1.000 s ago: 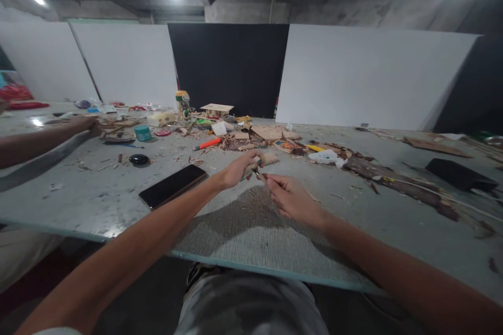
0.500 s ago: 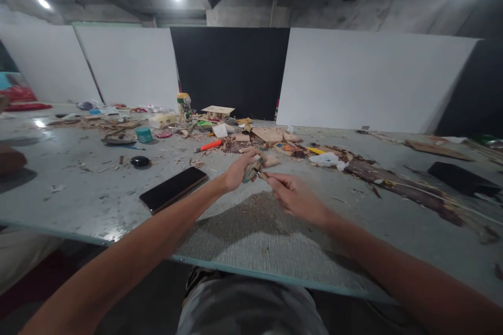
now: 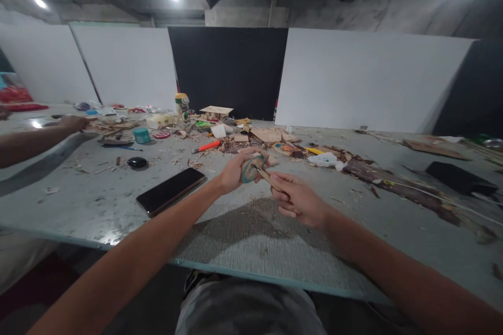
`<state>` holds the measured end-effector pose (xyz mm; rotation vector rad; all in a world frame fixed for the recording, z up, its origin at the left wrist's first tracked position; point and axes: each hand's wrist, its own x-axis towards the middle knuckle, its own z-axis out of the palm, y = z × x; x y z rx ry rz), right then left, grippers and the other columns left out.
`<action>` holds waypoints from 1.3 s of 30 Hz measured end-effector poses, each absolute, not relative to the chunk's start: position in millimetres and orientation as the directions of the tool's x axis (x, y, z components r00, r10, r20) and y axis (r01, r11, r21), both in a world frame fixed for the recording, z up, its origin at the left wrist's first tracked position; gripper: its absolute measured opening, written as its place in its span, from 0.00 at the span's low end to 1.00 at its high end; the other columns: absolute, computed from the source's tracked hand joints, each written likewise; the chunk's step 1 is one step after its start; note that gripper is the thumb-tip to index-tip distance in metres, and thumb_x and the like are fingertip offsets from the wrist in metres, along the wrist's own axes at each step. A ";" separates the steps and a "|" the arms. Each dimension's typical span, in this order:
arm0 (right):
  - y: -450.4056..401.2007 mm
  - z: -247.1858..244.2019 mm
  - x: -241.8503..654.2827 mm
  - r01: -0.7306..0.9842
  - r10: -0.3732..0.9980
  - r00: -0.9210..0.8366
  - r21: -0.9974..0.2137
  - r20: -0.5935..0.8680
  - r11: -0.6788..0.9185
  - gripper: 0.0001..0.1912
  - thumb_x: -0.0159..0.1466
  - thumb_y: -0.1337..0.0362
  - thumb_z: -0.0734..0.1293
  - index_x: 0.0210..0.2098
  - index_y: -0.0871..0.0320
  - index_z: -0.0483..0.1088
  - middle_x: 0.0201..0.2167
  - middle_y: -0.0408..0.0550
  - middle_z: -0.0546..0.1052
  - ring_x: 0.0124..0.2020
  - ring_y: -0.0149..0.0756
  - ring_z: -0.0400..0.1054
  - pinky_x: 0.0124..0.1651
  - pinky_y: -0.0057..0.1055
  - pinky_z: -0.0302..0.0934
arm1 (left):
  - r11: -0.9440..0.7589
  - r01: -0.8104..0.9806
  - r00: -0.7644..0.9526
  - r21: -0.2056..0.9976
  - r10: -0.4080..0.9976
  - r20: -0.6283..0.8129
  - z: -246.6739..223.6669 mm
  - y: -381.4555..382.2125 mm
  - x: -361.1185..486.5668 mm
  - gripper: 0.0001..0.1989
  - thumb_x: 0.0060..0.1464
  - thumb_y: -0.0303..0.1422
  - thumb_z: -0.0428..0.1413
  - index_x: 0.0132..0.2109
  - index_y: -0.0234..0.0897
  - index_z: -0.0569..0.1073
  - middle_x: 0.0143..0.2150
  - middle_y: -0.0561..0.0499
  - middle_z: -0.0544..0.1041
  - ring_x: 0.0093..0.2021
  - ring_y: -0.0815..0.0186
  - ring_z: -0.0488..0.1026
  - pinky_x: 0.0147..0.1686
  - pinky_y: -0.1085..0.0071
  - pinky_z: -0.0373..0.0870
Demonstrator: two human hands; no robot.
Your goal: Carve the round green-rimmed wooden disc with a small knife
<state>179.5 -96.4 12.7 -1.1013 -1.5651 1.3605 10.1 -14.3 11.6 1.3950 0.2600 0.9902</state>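
Observation:
My left hand (image 3: 234, 168) is closed around a small wooden piece with a teal edge (image 3: 252, 168), held above the table. In my right hand (image 3: 296, 196) is a carving tool with a light wooden handle (image 3: 269, 178). Its dark metal tip meets the face of the wooden piece, which looks hollowed there. My fingers cover part of the piece and most of the handle's rear end. Below both hands, fine wood crumbs are scattered over the grey table (image 3: 236, 238).
A black phone (image 3: 171, 191) lies left of my hands, near a black oval object (image 3: 137, 162). Beyond are an orange cutter (image 3: 207, 146), a teal jar (image 3: 142, 135) and wood shavings. A bark-covered strip (image 3: 393, 188) lies right. Another person's arm (image 3: 37, 138) reaches in at left.
The wooden piece has turned to show more of its face, and my right hand has changed its hold, exposing more handle. The other person's arm has reached farther in from the left.

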 end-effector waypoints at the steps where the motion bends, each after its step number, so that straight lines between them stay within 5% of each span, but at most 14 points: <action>1: -96.3 13.3 180.2 0.055 0.937 -0.349 -0.998 -0.038 -0.020 0.19 0.66 0.50 0.59 0.48 0.55 0.69 0.17 0.32 0.54 0.12 0.23 0.38 0.15 0.23 0.42 | -0.124 -0.433 0.600 0.893 0.700 0.389 12.4 -14.9 10.0 0.14 0.51 0.36 0.50 0.42 0.32 0.68 0.37 0.44 0.74 0.26 0.67 0.70 0.23 0.71 0.66; 5: -95.1 14.0 184.8 0.151 0.963 -0.266 -0.985 0.040 0.083 0.20 0.66 0.51 0.60 0.51 0.57 0.68 0.18 0.34 0.57 0.13 0.23 0.44 0.15 0.23 0.44 | -0.094 -0.420 0.615 0.902 0.702 0.359 11.5 -13.9 8.6 0.13 0.52 0.35 0.49 0.42 0.32 0.69 0.37 0.43 0.75 0.26 0.66 0.72 0.22 0.70 0.68; 9: -94.7 16.2 187.0 0.436 0.939 -0.206 -0.833 0.276 0.341 0.21 0.67 0.53 0.60 0.50 0.60 0.72 0.22 0.41 0.65 0.18 0.26 0.54 0.20 0.26 0.50 | -0.073 -0.458 0.628 0.886 0.679 0.380 10.6 -12.9 7.4 0.15 0.53 0.37 0.49 0.43 0.31 0.71 0.38 0.42 0.76 0.29 0.62 0.74 0.21 0.69 0.70; 14: -98.8 18.6 184.5 0.532 0.895 -0.197 -0.723 0.401 0.441 0.20 0.67 0.56 0.58 0.48 0.61 0.74 0.28 0.47 0.73 0.23 0.30 0.59 0.25 0.28 0.51 | 0.063 -0.440 0.701 0.896 0.647 0.300 13.7 -15.4 3.7 0.17 0.55 0.39 0.47 0.44 0.32 0.71 0.37 0.41 0.77 0.31 0.58 0.76 0.21 0.67 0.73; 22: -99.1 14.8 182.8 0.591 0.889 -0.205 -0.672 0.409 0.445 0.20 0.67 0.57 0.59 0.49 0.63 0.73 0.29 0.50 0.75 0.24 0.32 0.61 0.26 0.29 0.51 | 0.123 -0.432 0.733 0.894 0.625 0.268 10.6 -10.2 -1.8 0.18 0.57 0.37 0.45 0.42 0.28 0.73 0.40 0.37 0.78 0.33 0.58 0.77 0.23 0.64 0.75; 29: -99.5 15.5 184.2 0.595 0.875 -0.220 -0.651 0.432 0.471 0.19 0.66 0.56 0.60 0.47 0.61 0.74 0.31 0.50 0.77 0.23 0.31 0.61 0.26 0.29 0.52 | 0.255 -0.303 0.793 0.918 0.601 0.095 12.3 -6.4 -6.6 0.22 0.60 0.38 0.43 0.49 0.26 0.73 0.44 0.34 0.78 0.38 0.55 0.77 0.33 0.57 0.77; 39: -99.1 21.6 193.1 0.640 0.877 -0.251 -0.610 0.410 0.468 0.17 0.67 0.57 0.59 0.49 0.58 0.71 0.22 0.44 0.72 0.18 0.30 0.58 0.23 0.29 0.49 | 0.322 -0.350 0.792 0.880 0.603 0.095 10.7 -2.4 -6.3 0.23 0.62 0.43 0.44 0.52 0.31 0.72 0.46 0.36 0.78 0.45 0.51 0.77 0.37 0.54 0.76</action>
